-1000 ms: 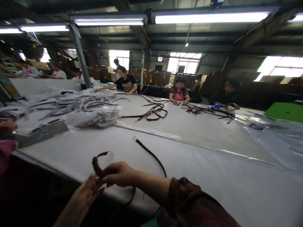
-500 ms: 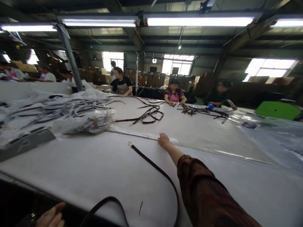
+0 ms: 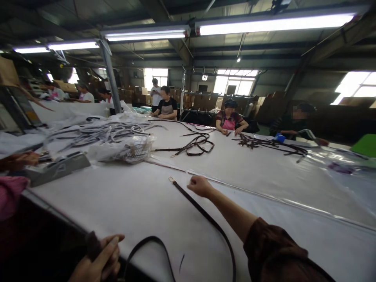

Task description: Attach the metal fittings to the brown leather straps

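strap (image 3: 205,212) handling: left hand (image 3: 102,260) clamped on dark piece (image 3: 93,245); right hand (image 3: 200,186) curled, contents unclear; next likely needs strap steadied.

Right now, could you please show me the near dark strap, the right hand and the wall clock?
Near dark strap (image 3: 205,214): head view, on its curved length.
Right hand (image 3: 200,185): head view, back of the hand.
Wall clock (image 3: 205,77): head view, on its dial.

Your right hand (image 3: 201,186) is just below the frame's centre, fingers curled inward, its bare forearm (image 3: 232,211) slanting up from the lower right; your left hand (image 3: 101,260) sits lower left, fingers bent together.
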A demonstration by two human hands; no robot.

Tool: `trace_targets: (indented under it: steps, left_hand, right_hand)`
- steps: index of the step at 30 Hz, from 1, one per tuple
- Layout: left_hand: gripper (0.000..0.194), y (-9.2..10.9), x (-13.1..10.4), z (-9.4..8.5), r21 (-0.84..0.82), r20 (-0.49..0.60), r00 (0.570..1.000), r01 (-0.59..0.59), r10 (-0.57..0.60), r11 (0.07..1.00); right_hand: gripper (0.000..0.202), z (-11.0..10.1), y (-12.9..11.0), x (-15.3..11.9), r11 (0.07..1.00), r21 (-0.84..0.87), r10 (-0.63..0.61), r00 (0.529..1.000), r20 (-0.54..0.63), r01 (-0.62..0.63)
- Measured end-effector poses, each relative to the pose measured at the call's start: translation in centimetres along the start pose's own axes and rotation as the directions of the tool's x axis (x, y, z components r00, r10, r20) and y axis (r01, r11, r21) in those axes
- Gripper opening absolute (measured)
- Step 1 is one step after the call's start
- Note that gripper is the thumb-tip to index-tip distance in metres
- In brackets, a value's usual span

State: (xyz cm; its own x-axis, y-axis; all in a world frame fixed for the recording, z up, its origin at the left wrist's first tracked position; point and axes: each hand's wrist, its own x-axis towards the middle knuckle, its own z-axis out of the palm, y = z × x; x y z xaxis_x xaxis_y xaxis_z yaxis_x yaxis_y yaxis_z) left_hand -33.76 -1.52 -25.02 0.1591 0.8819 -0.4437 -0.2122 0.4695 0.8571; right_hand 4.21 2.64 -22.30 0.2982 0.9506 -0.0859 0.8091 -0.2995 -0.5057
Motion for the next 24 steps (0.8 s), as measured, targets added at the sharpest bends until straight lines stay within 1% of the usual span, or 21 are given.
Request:
trace_targets:
  steps: [2, 3, 4, 5, 6, 8, 10, 11, 13, 16, 18, 20, 22, 23, 24]
  left_hand:
    - [0.06, 0.2, -0.7, 0.9, 0.048, 0.045, 0.999, 0.016, -0.018, 0.999]
    - [0.061, 0.1, -1.1, 1.4, 0.068, 0.067, 0.998, 0.012, -0.017, 0.998]
    - [0.061, 0.1, -1.5, 1.7, 0.082, 0.092, 0.995, 0.019, -0.027, 0.996]
    - [0.06, -0.1, -2.0, 2.0, 0.086, 0.121, 0.992, 0.035, -0.046, 0.996]
    - [0.057, -0.3, -2.4, 2.1, 0.08, 0.15, 0.986, 0.054, -0.066, 0.995]
    - [0.05, -0.6, -3.1, 1.9, 0.059, 0.192, 0.976, 0.092, -0.102, 0.994]
    - [0.047, -0.9, -3.8, 1.3, 0.03, 0.201, 0.974, 0.099, -0.103, 0.995]
    - [0.046, -0.9, -4.1, 1.0, 0.014, 0.199, 0.975, 0.101, -0.102, 0.995]
    - [0.046, -1.1, -4.6, 0.5, -0.019, 0.221, 0.969, 0.119, -0.111, 0.993]
    - [0.047, -1.5, -5.2, 0.3, -0.036, 0.311, 0.942, 0.147, -0.129, 0.988]
    - [0.048, -1.9, -5.3, 0.4, -0.031, 0.35, 0.932, 0.111, -0.093, 0.993]
    - [0.049, -2.2, -5.2, 0.3, -0.027, 0.336, 0.94, 0.065, -0.052, 0.998]
    - [0.051, -2.2, -4.8, 0.0, -0.015, 0.282, 0.958, 0.057, -0.05, 0.998]
    - [0.052, -2.2, -4.6, -0.3, -0.014, 0.248, 0.967, 0.055, -0.05, 0.998]
    - [0.053, -2.1, -4.5, -0.5, -0.018, 0.217, 0.975, 0.049, -0.044, 0.999]
  right_hand:
    - [0.019, 2.9, -3.9, -3.4, 0.98, 0.186, -0.092, 0.988, 0.123, 0.068]
    - [0.02, 4.5, -5.9, -5.3, 0.902, 0.427, -0.158, 0.965, 0.208, 0.056]
    - [0.023, 6.1, -7.7, -7.2, 0.785, 0.62, -0.236, 0.931, 0.279, 0.014]
    - [0.027, 7.7, -9.3, -8.9, 0.671, 0.741, -0.302, 0.901, 0.313, -0.033]
    - [0.031, 9.2, -10.8, -10.5, 0.572, 0.814, -0.346, 0.871, 0.348, -0.099]
    - [0.04, 11.4, -12.9, -13.2, 0.414, 0.885, -0.372, 0.849, 0.377, -0.212]
    - [0.047, 12.6, -14.0, -15.0, 0.322, 0.902, -0.361, 0.844, 0.398, -0.288]
    - [0.048, 12.8, -14.2, -15.6, 0.303, 0.902, -0.361, 0.839, 0.407, -0.307]
    - [0.045, 12.5, -14.2, -16.7, 0.301, 0.9, -0.399, 0.815, 0.42, -0.316]
    - [0.037, 11.7, -13.7, -17.9, 0.321, 0.892, -0.492, 0.749, 0.445, -0.319]
    - [0.037, 11.6, -13.3, -18.5, 0.331, 0.897, -0.538, 0.722, 0.435, -0.293]
    - [0.04, 11.8, -12.8, -18.8, 0.308, 0.912, -0.592, 0.696, 0.406, -0.271]
    - [0.04, 11.6, -11.4, -18.4, 0.266, 0.919, -0.622, 0.677, 0.394, -0.291]
    - [0.038, 11.1, -10.3, -17.9, 0.231, 0.921, -0.619, 0.683, 0.387, -0.313]
    - [0.036, 10.1, -8.8, -17.1, 0.179, 0.928, -0.592, 0.717, 0.367, -0.328]
